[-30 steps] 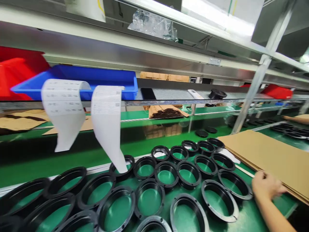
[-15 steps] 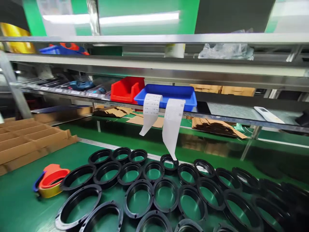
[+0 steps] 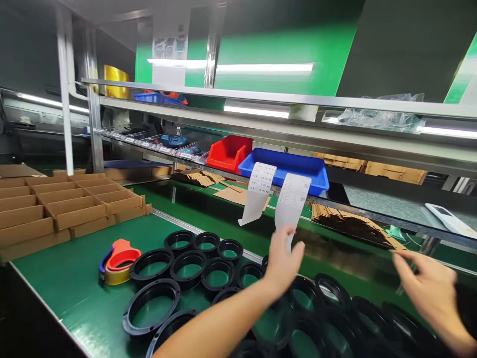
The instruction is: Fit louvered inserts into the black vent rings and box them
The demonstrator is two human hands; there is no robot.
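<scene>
My left hand (image 3: 282, 261) is raised over the black rings, thumb and fingers apart, at the lower end of a printed white paper strip (image 3: 292, 199). Whether it touches the paper I cannot tell. A second printed strip (image 3: 258, 191) hangs to its left; both drape from the blue tray (image 3: 288, 166) on the shelf. At the right, my right hand (image 3: 432, 283) has thumb and forefinger tips together near a stack of flat cardboard (image 3: 354, 226); anything between them is hidden. Several black rings (image 3: 152, 307) lie on the green table (image 3: 85, 278), partly covered by my arms.
A tape dispenser (image 3: 119, 263) sits left of the rings. Cardboard dividers (image 3: 76, 209) stand at the table's left. Above, the metal shelf edge (image 3: 372, 211) crosses the view, bearing a red bin (image 3: 229, 154) and a white handheld device (image 3: 450, 219).
Both my hands have come into view, the left up to the right-hand paper strip. The view has shifted left and upward, showing more of the dividers and the table's left edge.
</scene>
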